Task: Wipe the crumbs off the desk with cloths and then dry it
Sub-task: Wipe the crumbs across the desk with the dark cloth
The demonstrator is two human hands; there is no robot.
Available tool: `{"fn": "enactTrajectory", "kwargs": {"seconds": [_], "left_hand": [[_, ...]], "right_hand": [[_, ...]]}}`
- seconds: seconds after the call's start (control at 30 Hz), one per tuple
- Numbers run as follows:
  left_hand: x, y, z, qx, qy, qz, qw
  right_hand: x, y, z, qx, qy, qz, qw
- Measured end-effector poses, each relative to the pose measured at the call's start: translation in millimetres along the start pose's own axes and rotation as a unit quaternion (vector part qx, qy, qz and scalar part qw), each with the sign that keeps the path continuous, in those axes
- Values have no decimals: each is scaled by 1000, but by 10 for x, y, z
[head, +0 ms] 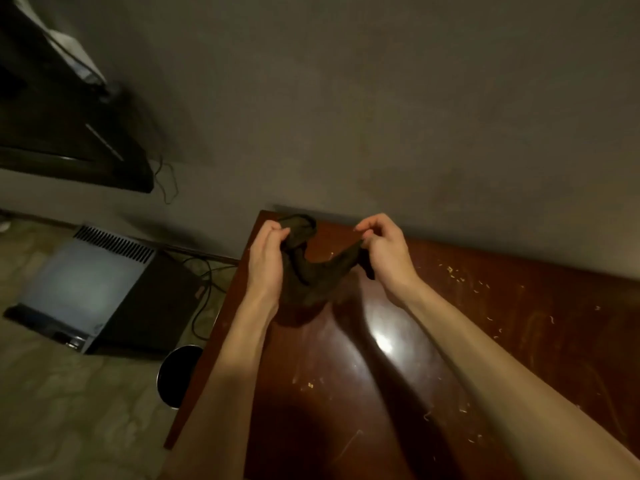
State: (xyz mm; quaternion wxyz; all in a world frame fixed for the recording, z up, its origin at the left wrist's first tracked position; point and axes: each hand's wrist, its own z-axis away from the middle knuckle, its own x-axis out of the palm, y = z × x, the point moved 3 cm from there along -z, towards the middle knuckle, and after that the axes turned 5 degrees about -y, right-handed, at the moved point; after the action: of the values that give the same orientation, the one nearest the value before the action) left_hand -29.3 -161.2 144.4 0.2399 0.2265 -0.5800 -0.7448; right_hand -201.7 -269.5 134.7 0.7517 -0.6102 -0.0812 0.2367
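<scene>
Left hand [268, 258] and right hand [382, 251] hold dark cloth [311, 275] raised over far left corner of brown surface [346, 375]. Left fingers curled round bunched upper end; right fingers pinch other end, cloth stretched between, middle sagging. Pale crumbs [450, 270] scattered over surface, mostly right of hands. Black bin [176, 375] on floor beside left edge.

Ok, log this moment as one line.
left hand: grips cloth | right hand: pinches cloth | cloth: held above desk | crumbs: scattered on desk | wiping: not begun
</scene>
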Motion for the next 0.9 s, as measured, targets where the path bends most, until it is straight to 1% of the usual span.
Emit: {"fn": "enactTrajectory", "kwargs": {"seconds": [0.07,0.1,0.13,0.17,0.2,0.23,0.27,0.3,0.33,0.37,0.4,0.5,0.57,0.63,0.7,0.8,0.87,0.9], "left_hand": [[-209,-34,-57,-6,22,28,999],[-288,-58,-87,-8,30,35,999],[-348,-91,-124,-9,32,41,999],[-394,-127,-159,-12,31,49,998],[-429,-157,-189,-15,31,56,998],[-458,-189,-217,-19,30,54,998],[-480,-220,-244,-21,27,44,998],[-495,-251,-266,-26,19,37,999],[-488,-263,-266,-35,3,37,999],[-482,-281,-266,-48,-15,41,998],[-461,-281,-259,-57,-37,45,997],[-389,-243,-251,-65,-99,64,991],[-374,-186,-279,-53,-108,68,990],[-386,-136,-330,-43,-91,79,992],[-387,-83,-374,-33,-66,91,993],[-353,-36,-458,-9,-30,103,994],[-343,32,-535,31,-14,70,997],[-342,73,-578,63,-9,37,997]], "right_hand": [[107,8,-66,21,-8,1,1000],[158,-5,-88,18,-24,20,999],[212,7,-124,2,-49,61,997],[272,23,-149,-24,-90,125,988],[338,52,-176,-51,-143,219,964],[403,76,-191,-75,-195,330,920],[463,122,-216,-90,-228,430,869],[525,131,-225,-109,-237,500,826],[593,124,-222,-128,-236,533,803],[654,116,-225,-143,-229,545,794],[716,114,-232,-150,-223,542,796],[857,155,-246,-139,-217,514,818],[900,153,-233,-155,-203,502,826],[911,123,-232,-173,-196,489,832],[916,98,-233,-171,-197,465,846],[910,59,-262,-192,-155,387,889],[876,26,-291,-207,-107,309,922],[849,6,-313,-215,-83,280,932]]}}
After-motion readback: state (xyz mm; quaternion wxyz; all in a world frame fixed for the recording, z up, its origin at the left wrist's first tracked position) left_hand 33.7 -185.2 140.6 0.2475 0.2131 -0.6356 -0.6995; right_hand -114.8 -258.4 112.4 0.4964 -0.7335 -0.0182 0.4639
